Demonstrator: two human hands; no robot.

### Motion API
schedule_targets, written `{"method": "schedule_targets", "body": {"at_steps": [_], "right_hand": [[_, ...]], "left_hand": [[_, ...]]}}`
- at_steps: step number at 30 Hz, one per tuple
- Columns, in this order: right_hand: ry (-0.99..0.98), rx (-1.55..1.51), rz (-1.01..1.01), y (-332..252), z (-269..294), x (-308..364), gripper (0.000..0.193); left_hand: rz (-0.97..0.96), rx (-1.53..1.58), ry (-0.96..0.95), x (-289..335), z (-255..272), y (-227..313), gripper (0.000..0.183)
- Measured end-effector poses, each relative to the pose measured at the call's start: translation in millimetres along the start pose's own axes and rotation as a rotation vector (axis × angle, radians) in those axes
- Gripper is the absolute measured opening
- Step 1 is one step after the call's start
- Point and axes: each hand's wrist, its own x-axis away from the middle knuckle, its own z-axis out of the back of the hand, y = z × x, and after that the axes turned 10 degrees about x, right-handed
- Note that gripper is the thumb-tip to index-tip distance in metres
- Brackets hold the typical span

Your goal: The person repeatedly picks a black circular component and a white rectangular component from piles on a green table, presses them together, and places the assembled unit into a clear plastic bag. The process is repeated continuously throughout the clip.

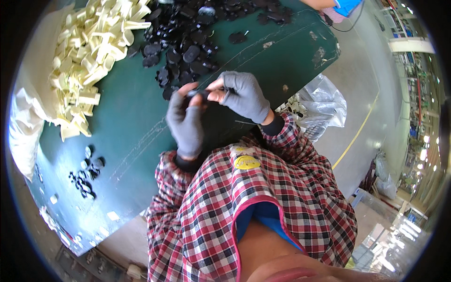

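Note:
Both hands, in grey fingerless gloves, meet over the green table near its front edge. My left hand has its thumb and fingers closed round a small black plastic part. From the right, the thumb and fingertips of my right hand pinch the same part at its other side. Fingers cover much of the part, so its full shape is hidden. Just beyond my hands spreads a heap of black plastic parts, mostly rounded and flat. One black part lies apart from the heap, to its right.
Cream plastic pieces are piled at the far left beside a white sack. Small black pieces lie at the left on the green table. A clear plastic bag stands past the right edge. Another person's arm shows top right.

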Motion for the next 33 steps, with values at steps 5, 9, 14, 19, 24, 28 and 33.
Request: {"method": "schedule_targets", "body": {"at_steps": [5, 9, 14, 19, 24, 28, 33], "right_hand": [[0.322, 0.362, -0.059, 49.7, 52.8, -10.0, 0.011], [0.472, 0.605, -0.171, 118.6, 99.2, -37.5, 0.018], [0.257, 0.883, -0.323, 157.8, 102.0, -61.2, 0.032], [0.226, 0.762, -0.144, 153.1, 97.9, -51.0, 0.04], [0.207, 0.92, -0.107, 156.7, 91.9, -49.6, 0.026], [0.349, 0.892, -0.23, 155.8, 90.8, -60.8, 0.023], [0.365, 0.089, -0.46, 81.5, 49.5, -30.3, 0.029]], "left_hand": [[-0.347, -0.572, 0.383, 10.9, 96.5, 54.6, 0.025], [-0.508, -1.392, 0.69, 23.3, 169.5, 87.1, 0.029], [-0.775, -1.466, 0.535, 11.3, 132.9, 70.8, 0.027], [-0.549, -1.123, -0.02, -6.5, 59.9, 38.0, 0.035], [-0.67, -0.949, 0.117, -70.7, 72.2, 36.3, 0.039], [-0.835, -1.122, 0.318, -134.4, 95.3, 53.6, 0.05], [-0.727, -1.33, 0.341, -190.5, 105.2, 77.7, 0.042]]}}
